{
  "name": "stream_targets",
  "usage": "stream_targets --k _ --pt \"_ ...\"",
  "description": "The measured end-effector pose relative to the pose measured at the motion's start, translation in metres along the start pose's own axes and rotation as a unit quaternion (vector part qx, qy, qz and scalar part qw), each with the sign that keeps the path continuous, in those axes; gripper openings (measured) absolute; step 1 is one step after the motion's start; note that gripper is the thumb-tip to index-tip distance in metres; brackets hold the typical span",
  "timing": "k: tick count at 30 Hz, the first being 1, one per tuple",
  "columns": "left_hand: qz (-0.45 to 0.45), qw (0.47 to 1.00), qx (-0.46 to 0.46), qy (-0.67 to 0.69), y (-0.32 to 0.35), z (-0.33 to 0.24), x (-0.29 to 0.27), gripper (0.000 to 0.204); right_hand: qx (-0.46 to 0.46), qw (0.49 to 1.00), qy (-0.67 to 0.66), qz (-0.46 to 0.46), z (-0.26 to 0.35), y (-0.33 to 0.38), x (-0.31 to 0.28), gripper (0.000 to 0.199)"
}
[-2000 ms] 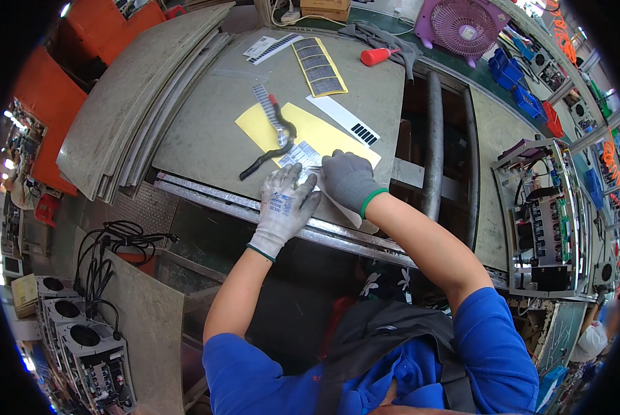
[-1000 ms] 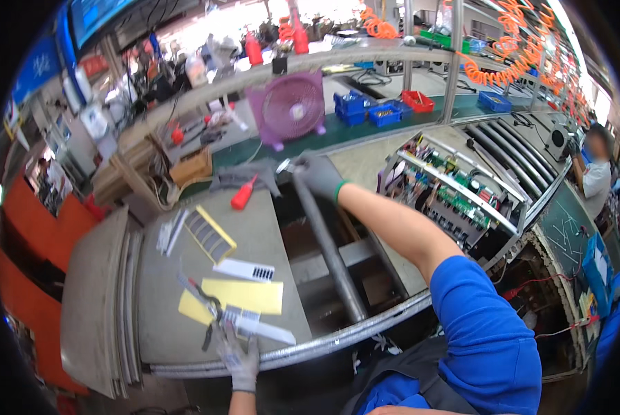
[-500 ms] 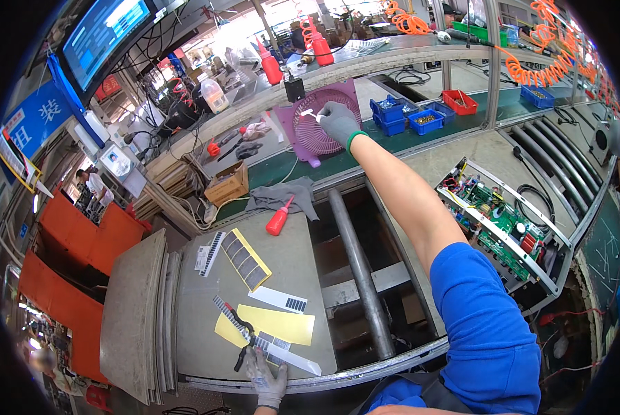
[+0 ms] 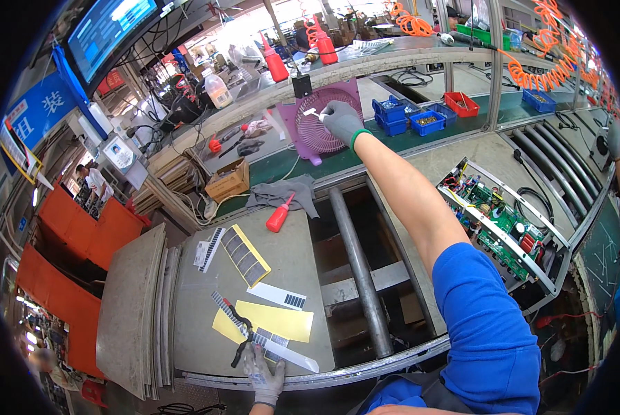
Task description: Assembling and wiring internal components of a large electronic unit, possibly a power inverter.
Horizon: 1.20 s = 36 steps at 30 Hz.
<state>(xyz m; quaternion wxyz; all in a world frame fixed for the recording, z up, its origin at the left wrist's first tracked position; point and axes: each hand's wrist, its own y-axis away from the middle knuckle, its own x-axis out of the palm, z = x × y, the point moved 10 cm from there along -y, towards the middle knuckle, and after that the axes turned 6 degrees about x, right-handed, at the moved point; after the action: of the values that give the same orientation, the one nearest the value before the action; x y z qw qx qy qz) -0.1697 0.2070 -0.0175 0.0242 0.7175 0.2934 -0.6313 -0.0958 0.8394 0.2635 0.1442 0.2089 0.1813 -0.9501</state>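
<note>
**Right hand at the fan, left hand on the label strip**

Your right hand point(image 4: 339, 121), in a grey glove with a green cuff, was stretched far across the bench to the small purple fan point(image 4: 321, 126) standing on the green mat point(image 4: 393, 142) at the far side. Its fingers were pinched on a small white piece point(image 4: 310, 112) held against the fan's grille. Your left hand point(image 4: 263, 377), also gloved, lay at the near edge of the grey work plate point(image 4: 185, 325), fingers curled down onto a long white label strip point(image 4: 285, 349) and pressing it flat; whether it truly gripped the strip you could not tell from this view.

Just beside that hand, black pliers point(image 4: 241, 342) lay across a yellow sheet point(image 4: 272, 321). A second white barcode label point(image 4: 276, 296) sat just beyond the sheet, and a yellow-backed sheet of dark labels point(image 4: 245, 254) lay nearer the plate's far edge. A red squeeze bottle point(image 4: 279, 216) leaned on a grey cloth point(image 4: 282, 192) at the plate's far right corner. Blue parts bins point(image 4: 408, 117) stood right of the fan.
</note>
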Motion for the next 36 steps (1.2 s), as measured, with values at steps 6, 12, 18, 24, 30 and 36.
stream_targets --k 6,12,18,24,30,36 --pt "0.017 0.999 -0.029 0.003 -0.002 0.001 0.001 0.091 0.032 0.999 0.019 -0.004 -0.006 0.001 -0.006 0.025" --pt "-0.002 1.0 -0.024 0.004 -0.001 0.002 -0.004 0.089 -0.012 0.998 0.064 -0.007 0.021 0.026 -0.021 0.024" --pt "-0.009 1.0 -0.022 -0.006 -0.002 0.001 -0.002 0.085 -0.287 0.947 0.125 0.072 0.11 0.16 -0.097 0.024" --pt "-0.018 0.995 0.001 -0.102 0.001 -0.007 -0.007 0.078 -0.443 0.896 0.024 -0.022 0.093 0.368 -0.337 0.014" --pt "-0.145 0.982 -0.038 -0.111 -0.067 -0.157 -0.027 0.06 0.039 0.899 -0.331 -0.285 -0.18 0.497 -0.49 0.014" --pt "-0.142 0.87 0.386 0.272 -0.146 -0.55 -0.078 0.05 0.06 0.855 -0.468 -0.217 -0.307 0.496 -0.404 0.02"
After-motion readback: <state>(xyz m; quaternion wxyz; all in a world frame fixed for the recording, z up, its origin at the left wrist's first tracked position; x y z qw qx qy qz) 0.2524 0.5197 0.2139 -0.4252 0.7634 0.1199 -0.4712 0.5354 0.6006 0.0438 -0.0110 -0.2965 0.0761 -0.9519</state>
